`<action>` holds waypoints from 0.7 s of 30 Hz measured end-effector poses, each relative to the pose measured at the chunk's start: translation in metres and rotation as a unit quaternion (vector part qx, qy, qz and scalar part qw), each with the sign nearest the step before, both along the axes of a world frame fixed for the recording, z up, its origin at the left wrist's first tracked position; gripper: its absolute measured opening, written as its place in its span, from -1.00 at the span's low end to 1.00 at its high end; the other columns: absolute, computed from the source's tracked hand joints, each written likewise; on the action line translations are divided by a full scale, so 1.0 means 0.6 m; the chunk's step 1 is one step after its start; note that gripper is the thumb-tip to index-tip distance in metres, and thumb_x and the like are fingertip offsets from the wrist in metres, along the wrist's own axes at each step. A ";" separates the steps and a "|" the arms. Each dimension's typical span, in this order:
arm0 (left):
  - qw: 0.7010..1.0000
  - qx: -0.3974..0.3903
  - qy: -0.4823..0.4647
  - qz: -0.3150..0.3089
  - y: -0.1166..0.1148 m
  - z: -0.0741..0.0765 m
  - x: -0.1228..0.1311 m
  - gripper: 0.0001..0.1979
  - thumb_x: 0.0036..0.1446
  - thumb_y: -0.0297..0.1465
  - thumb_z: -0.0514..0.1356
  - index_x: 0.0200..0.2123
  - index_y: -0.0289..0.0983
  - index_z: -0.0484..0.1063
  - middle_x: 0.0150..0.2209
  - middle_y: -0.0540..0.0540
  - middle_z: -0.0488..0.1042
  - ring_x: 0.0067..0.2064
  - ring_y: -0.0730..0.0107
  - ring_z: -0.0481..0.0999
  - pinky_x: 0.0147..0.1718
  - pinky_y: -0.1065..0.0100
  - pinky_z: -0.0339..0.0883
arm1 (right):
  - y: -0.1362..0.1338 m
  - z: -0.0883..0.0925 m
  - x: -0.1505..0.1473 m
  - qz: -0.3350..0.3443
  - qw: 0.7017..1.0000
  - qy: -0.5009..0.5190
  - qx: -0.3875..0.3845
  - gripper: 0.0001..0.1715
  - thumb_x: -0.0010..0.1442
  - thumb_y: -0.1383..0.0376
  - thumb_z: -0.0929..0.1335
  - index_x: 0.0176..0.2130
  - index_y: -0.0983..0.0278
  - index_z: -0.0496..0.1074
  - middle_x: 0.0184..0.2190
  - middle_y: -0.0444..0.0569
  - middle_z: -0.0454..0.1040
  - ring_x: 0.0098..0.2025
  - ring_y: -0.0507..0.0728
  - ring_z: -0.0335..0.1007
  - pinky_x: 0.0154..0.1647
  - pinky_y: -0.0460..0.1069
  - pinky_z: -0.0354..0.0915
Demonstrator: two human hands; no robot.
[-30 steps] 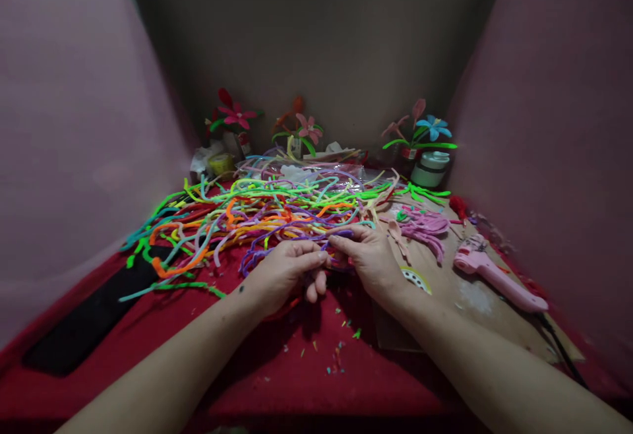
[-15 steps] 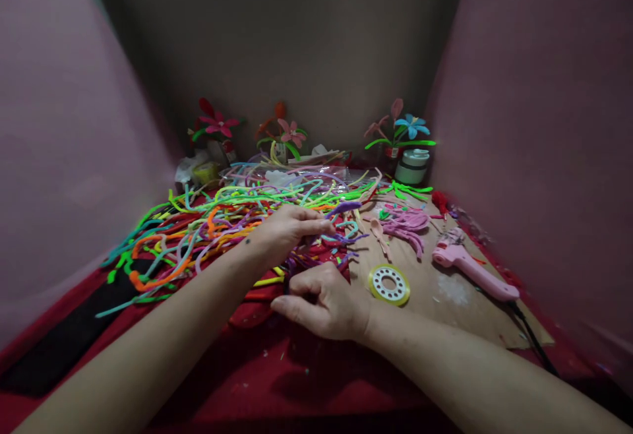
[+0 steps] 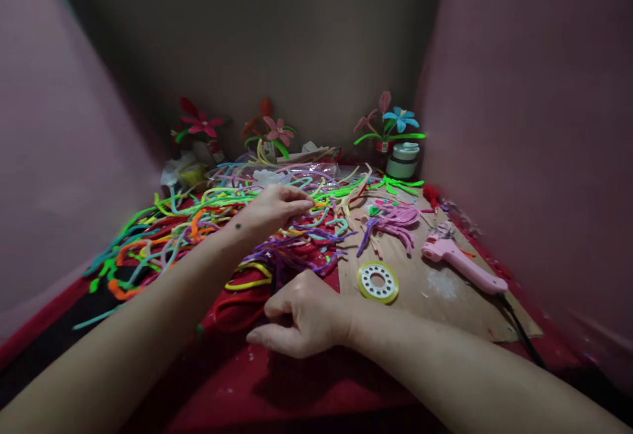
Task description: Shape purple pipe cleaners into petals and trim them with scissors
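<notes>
My left hand (image 3: 281,208) reaches over a tangled pile of colourful pipe cleaners (image 3: 208,213), its fingers stretched forward; I see nothing held in it. Nearer to me, my right hand (image 3: 304,315) hovers over the red cloth with its fingers curled in and the thumb out in front. Whatever it may hold is hidden by the fingers. Purple pipe cleaners (image 3: 281,252) lie just beyond it, and a yellow loop (image 3: 250,282) and a red loop (image 3: 240,312) are to its left. A purple folded pipe cleaner (image 3: 366,237) rests on the cardboard (image 3: 415,309) beside pink ones (image 3: 398,216).
On the cardboard are a yellow tape roll (image 3: 378,282) and a pink corded tool (image 3: 465,266). Behind the pile stand pipe-cleaner flowers (image 3: 202,123), one of them blue (image 3: 401,119), and a pale lidded jar (image 3: 403,160). Pink walls (image 3: 524,124) rise on both sides.
The purple folded piece that was at my left fingertips now lies on the cardboard. My left hand has drawn back to the left over the pile. The whole view has shifted slightly.
</notes>
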State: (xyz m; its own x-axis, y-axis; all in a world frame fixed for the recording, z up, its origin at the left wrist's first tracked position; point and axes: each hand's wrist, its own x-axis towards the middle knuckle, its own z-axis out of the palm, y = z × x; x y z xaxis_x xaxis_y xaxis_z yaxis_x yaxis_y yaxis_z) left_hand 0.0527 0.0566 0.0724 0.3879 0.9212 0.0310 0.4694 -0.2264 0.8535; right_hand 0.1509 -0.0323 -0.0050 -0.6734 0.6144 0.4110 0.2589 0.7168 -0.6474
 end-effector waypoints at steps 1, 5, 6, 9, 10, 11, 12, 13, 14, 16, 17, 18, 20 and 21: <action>1.000 0.002 0.009 0.012 -0.007 0.004 -0.019 -0.82 -0.07 -0.34 0.20 -0.44 -0.37 0.47 -0.65 0.03 0.31 -0.64 0.59 0.19 -0.64 0.50 0.04 | -0.003 0.000 -0.001 0.012 1.000 -0.010 0.003 -0.50 0.03 0.11 0.33 -0.75 0.29 0.16 -0.78 -0.22 0.10 -0.68 -0.07 -0.05 -0.61 -0.11 -0.08; 0.998 0.004 0.063 0.025 -0.033 0.008 -0.082 -0.80 -0.08 -0.34 0.22 -0.37 -0.32 0.51 -0.61 0.02 0.38 -0.60 0.55 0.26 -0.62 0.51 0.09 | -0.011 -0.003 -0.002 0.052 0.997 -0.050 0.006 -0.57 0.00 0.22 0.33 -0.74 0.28 0.11 -0.77 -0.24 0.02 -0.68 -0.07 -0.10 -0.63 -0.11 -0.11; 0.997 0.001 0.072 0.009 -0.038 0.005 -0.092 -0.80 -0.08 -0.33 0.22 -0.37 -0.31 0.51 -0.57 0.01 0.42 -0.57 0.52 0.30 -0.59 0.50 0.13 | -0.011 -0.004 -0.001 0.057 0.997 -0.053 0.001 -0.59 -0.02 0.27 0.32 -0.73 0.28 0.08 -0.77 -0.25 0.00 -0.68 -0.07 -0.12 -0.63 -0.11 -0.11; 0.995 0.010 0.087 -0.040 -0.050 -0.011 -0.112 -0.84 -0.06 -0.34 0.21 -0.40 -0.29 0.52 -0.47 -0.02 0.49 -0.43 0.43 0.41 -0.45 0.48 0.23 | -0.007 -0.005 0.004 0.052 0.998 -0.033 -0.029 -0.63 -0.05 0.37 0.28 -0.72 0.28 0.03 -0.76 -0.26 -0.05 -0.68 -0.09 -0.15 -0.63 -0.11 -0.12; 0.994 0.028 0.093 -0.049 -0.052 -0.018 -0.116 -0.85 -0.05 -0.35 0.21 -0.41 -0.29 0.52 -0.45 -0.03 0.49 -0.40 0.41 0.42 -0.41 0.47 0.25 | -0.004 -0.005 0.005 0.039 0.998 -0.020 -0.042 -0.63 -0.03 0.39 0.27 -0.72 0.28 0.01 -0.76 -0.26 -0.07 -0.68 -0.09 -0.16 -0.63 -0.11 -0.12; 0.992 0.054 0.103 -0.055 -0.053 -0.025 -0.120 -0.86 -0.04 -0.36 0.20 -0.41 -0.28 0.52 -0.45 -0.03 0.49 -0.38 0.40 0.42 -0.38 0.47 0.25 | -0.001 -0.004 0.006 0.018 0.998 -0.005 -0.055 -0.62 -0.01 0.39 0.25 -0.72 0.28 -0.01 -0.75 -0.26 -0.08 -0.67 -0.09 -0.16 -0.63 -0.12 -0.13; 0.988 0.085 0.116 -0.057 -0.053 -0.032 -0.124 -0.87 -0.03 -0.37 0.19 -0.41 -0.27 0.51 -0.44 -0.03 0.48 -0.37 0.40 0.42 -0.37 0.46 0.24 | 0.003 -0.003 0.006 -0.010 0.998 0.008 -0.066 -0.60 0.02 0.39 0.24 -0.71 0.28 -0.02 -0.74 -0.25 -0.09 -0.66 -0.09 -0.16 -0.63 -0.11 -0.13; 0.983 0.116 0.132 -0.055 -0.052 -0.039 -0.127 -0.87 -0.01 -0.38 0.18 -0.39 -0.27 0.51 -0.43 -0.03 0.47 -0.35 0.40 0.41 -0.37 0.46 0.24 | 0.007 -0.001 0.007 -0.044 0.996 0.024 -0.073 -0.58 0.05 0.37 0.23 -0.71 0.27 -0.03 -0.73 -0.25 -0.10 -0.65 -0.09 -0.15 -0.62 -0.11 -0.13; 0.977 0.144 0.152 -0.048 -0.051 -0.046 -0.131 -0.87 0.00 -0.38 0.18 -0.38 -0.27 0.50 -0.42 -0.04 0.46 -0.34 0.39 0.41 -0.36 0.45 0.23 | 0.012 0.000 0.008 -0.082 0.993 0.041 -0.077 -0.57 0.09 0.34 0.23 -0.70 0.27 -0.03 -0.72 -0.24 -0.10 -0.64 -0.08 -0.15 -0.61 -0.11 -0.13; 0.961 0.183 0.204 -0.025 -0.047 -0.059 -0.138 -0.86 0.03 -0.38 0.15 -0.35 -0.28 0.49 -0.39 -0.07 0.44 -0.33 0.38 0.39 -0.35 0.42 0.22 | 0.021 0.000 0.009 -0.156 0.982 0.068 -0.082 -0.55 0.14 0.28 0.22 -0.69 0.27 -0.01 -0.70 -0.23 -0.08 -0.62 -0.07 -0.13 -0.59 -0.11 -0.11; 0.952 0.196 0.232 -0.015 -0.045 -0.065 -0.140 -0.85 0.04 -0.38 0.14 -0.34 -0.28 0.48 -0.37 -0.08 0.43 -0.33 0.37 0.38 -0.34 0.41 0.22 | 0.026 -0.001 0.010 -0.187 0.976 0.075 -0.083 -0.54 0.16 0.24 0.22 -0.68 0.27 0.01 -0.69 -0.23 -0.05 -0.61 -0.07 -0.12 -0.58 -0.10 -0.09; 0.943 0.209 0.259 -0.012 -0.044 -0.071 -0.143 -0.85 0.05 -0.38 0.13 -0.33 -0.28 0.47 -0.36 -0.09 0.41 -0.32 0.36 0.38 -0.32 0.39 0.22 | 0.031 -0.003 0.011 -0.213 0.971 0.073 -0.082 -0.55 0.18 0.21 0.21 -0.67 0.27 0.05 -0.68 -0.22 -0.01 -0.60 -0.06 -0.08 -0.57 -0.10 -0.06; 0.925 0.236 0.296 -0.019 -0.043 -0.080 -0.144 -0.86 0.07 -0.38 0.12 -0.33 -0.28 0.45 -0.34 -0.10 0.39 -0.29 0.35 0.37 -0.31 0.38 0.21 | 0.038 -0.007 0.011 -0.251 0.964 0.053 -0.063 -0.63 0.17 0.19 0.24 -0.60 0.28 0.18 -0.63 -0.19 0.14 -0.55 -0.03 0.04 -0.52 -0.09 0.01; 0.919 0.251 0.303 -0.020 -0.044 -0.084 -0.143 -0.86 0.07 -0.38 0.11 -0.32 -0.27 0.44 -0.33 -0.10 0.38 -0.28 0.34 0.37 -0.30 0.37 0.21 | 0.041 -0.010 0.011 -0.263 0.963 0.033 -0.044 -0.71 0.14 0.21 0.28 -0.54 0.28 0.26 -0.58 -0.16 0.22 -0.51 -0.01 0.11 -0.47 -0.09 0.05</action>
State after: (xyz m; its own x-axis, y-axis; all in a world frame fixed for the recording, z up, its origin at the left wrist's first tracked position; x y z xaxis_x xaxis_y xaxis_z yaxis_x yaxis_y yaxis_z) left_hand -0.0331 0.0302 0.0220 0.5080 0.8341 0.2150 0.8066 -0.5483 0.2211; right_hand 0.1572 -0.0076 -0.0113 -0.2336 0.8976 0.3737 0.5270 0.4399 -0.7271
